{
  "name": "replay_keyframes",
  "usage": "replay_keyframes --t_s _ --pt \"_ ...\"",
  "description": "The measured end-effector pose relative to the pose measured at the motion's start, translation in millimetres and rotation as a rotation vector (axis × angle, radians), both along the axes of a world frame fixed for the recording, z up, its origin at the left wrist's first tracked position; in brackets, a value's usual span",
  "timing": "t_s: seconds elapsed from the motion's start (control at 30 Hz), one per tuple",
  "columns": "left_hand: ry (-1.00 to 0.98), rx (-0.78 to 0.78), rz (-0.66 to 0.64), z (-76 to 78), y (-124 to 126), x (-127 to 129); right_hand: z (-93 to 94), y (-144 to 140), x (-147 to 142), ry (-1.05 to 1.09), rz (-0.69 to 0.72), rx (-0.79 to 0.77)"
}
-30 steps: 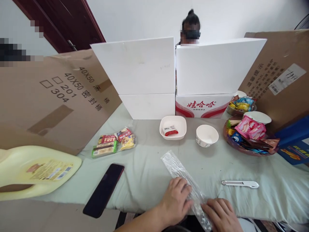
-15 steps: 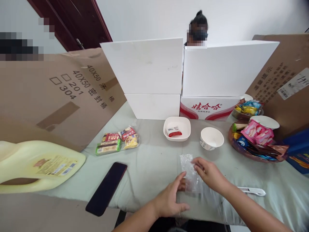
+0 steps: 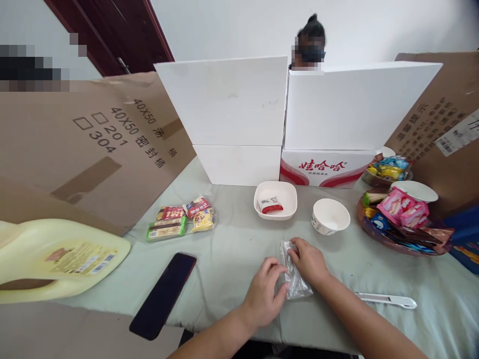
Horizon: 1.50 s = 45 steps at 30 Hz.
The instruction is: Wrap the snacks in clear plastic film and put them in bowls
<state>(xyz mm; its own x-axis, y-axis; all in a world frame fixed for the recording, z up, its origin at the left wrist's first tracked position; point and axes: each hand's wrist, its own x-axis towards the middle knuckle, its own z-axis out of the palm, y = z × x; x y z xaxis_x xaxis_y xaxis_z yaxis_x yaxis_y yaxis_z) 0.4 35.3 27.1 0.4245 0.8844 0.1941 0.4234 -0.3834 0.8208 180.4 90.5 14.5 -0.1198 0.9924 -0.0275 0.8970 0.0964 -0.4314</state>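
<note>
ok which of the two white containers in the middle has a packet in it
The squarish dish on the left, with a red-and-white packet lying inside; the other is the round bowl to its right.

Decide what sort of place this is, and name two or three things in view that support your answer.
Probably an ordinary indoor room with a makeshift workspace: a cloth-covered table, white boxes standing like a screen along its far side, and a dark red door in the background.
</note>
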Motion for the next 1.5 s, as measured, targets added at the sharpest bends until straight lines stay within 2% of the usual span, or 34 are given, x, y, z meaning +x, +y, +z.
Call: replay_keyframes --t_s 0.03,0.1,0.17,0.33,0.43,0.5,0.6,0.63,0.77,0.87,1.07,1.2,1.33,1.4,1.5 --pt "0.057 0.103 0.015 4.6 7 3 -0.6 0 -1 -0.012 0.008 0.010" --pt "0.135 0.247 -0.038 7.7 23 10 -1.6 0 -3 -0.038 0.023 0.034" --pt "0.215 0.321 -0.093 2.2 39 16 -2.8 -1 -1 -0.066 0.043 0.064" --pt "0.351 0.368 -0.106 -22.1 56 20 -1.1 1 31 -0.157 0.044 0.165" --pt "0.329 0.364 -0.116 -25.9 55 18 7.3 -5 48 -0.187 0.010 0.226" --pt "0.321 0.348 -0.117 -24.8 54 17 12.3 -18 46 -0.154 0.142 0.287" --pt "0.338 0.326 -0.139 -23.2 54 16 10.6 -52 29 -0.076 0.490 0.328" --pt "0.350 0.321 -0.149 -23.2 54 15 7.4 -65 23 -0.064 0.544 0.321" --pt "0.382 0.327 -0.199 -24.7 53 13 -5.8 -106 13 -0.056 0.466 0.322" --pt "0.377 0.337 -0.247 -25.0 53 12 -6.3 -118 20 -0.026 0.460 0.318" --pt "0.371 0.319 -0.307 -22.6 53 12 -7.0 -111 31 -0.023 0.419 0.348" --pt "0.326 0.315 -0.329 -23.4 53 12 -7.0 -107 30 0.027 0.507 0.341" --pt "0.279 0.281 -0.343 -24.8 55 11 2.3 -91 28 0.039 0.604 0.234" --pt "0.247 0.238 -0.321 -25.5 56 11 6.3 -75 28 0.001 0.560 0.216" --pt "0.178 0.212 -0.285 -27.9 58 8 7.3 -46 28 -0.084 0.417 0.271"
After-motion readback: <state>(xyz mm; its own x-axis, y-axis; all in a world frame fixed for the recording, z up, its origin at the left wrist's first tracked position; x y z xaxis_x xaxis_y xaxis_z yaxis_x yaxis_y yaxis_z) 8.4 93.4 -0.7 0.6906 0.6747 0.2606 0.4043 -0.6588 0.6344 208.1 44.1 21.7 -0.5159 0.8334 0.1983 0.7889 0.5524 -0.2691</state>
